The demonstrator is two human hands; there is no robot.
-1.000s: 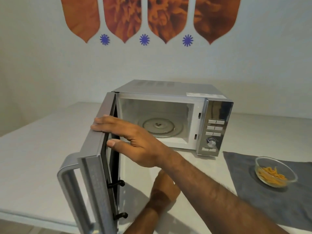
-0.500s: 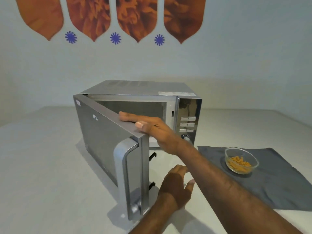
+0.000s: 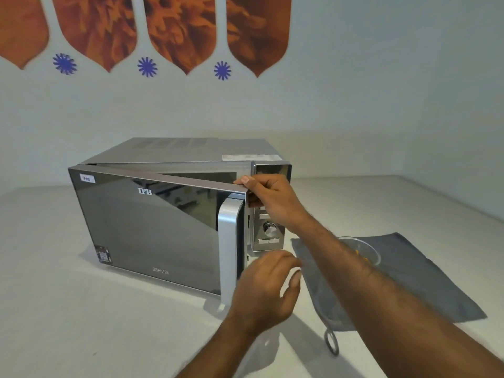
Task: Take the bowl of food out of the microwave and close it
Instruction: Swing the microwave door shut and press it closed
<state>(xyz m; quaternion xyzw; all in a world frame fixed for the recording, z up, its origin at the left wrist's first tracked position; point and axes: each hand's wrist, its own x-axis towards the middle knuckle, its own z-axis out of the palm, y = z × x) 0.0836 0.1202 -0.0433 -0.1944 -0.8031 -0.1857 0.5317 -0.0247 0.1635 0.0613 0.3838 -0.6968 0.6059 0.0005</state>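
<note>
Two hands are up at the microwave point(image 3: 174, 214). My right hand point(image 3: 272, 203) is curled over the top free corner of the door point(image 3: 152, 230), thumb on the upper edge and fingers tucked behind it, so it grips the door. My left hand point(image 3: 268, 290) hangs loosely open just right of the handle point(image 3: 227, 249), fingers bent and a bit blurred, holding nothing and, as far as I can tell, touching nothing. I see the door almost shut, with a narrow wedge of gap along its top. Beyond my right forearm the bowl point(image 3: 366, 251) sits on the grey cloth point(image 3: 409, 285), to the right of the microwave and mostly hidden; orange food barely shows. All of it rests on the white counter point(image 3: 81, 309).
</note>
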